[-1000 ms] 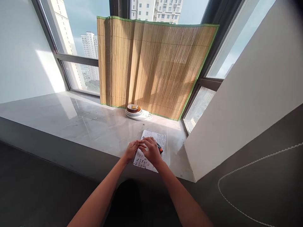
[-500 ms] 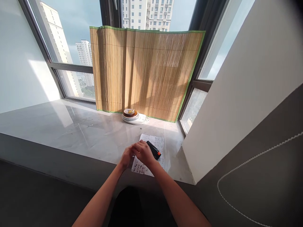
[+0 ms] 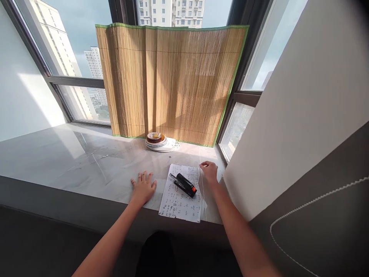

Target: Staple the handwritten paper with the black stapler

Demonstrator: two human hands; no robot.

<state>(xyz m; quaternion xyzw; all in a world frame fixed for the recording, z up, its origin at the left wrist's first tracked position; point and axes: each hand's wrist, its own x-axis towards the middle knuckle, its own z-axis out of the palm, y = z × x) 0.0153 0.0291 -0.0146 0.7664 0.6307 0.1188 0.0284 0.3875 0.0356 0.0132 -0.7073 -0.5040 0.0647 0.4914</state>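
Note:
Sheets of paper with handwriting (image 3: 180,204) lie at the front edge of the pale sill. On them rest a black stapler (image 3: 186,184) with an orange-red end and, close along its left side, a pen (image 3: 173,177). My left hand (image 3: 143,189) lies flat on the sill left of the sheets, fingers spread, holding nothing. My right hand (image 3: 210,171) is at the upper right corner of the sheets, its fingers curled and the tips drawn together. Whether a paper edge is between those fingertips, I cannot tell.
A stack of plates (image 3: 157,143) stands farther back on the sill (image 3: 121,169). Behind it, a bamboo mat (image 3: 173,84) with green edging leans upright against the windows. A beaded cord (image 3: 300,204) hangs at the right, before the wall.
My hands were together over the sheets, beside the stapler. They have parted: the left moved left onto the sill, the right moved to the sheets' right edge. The pen now shows.

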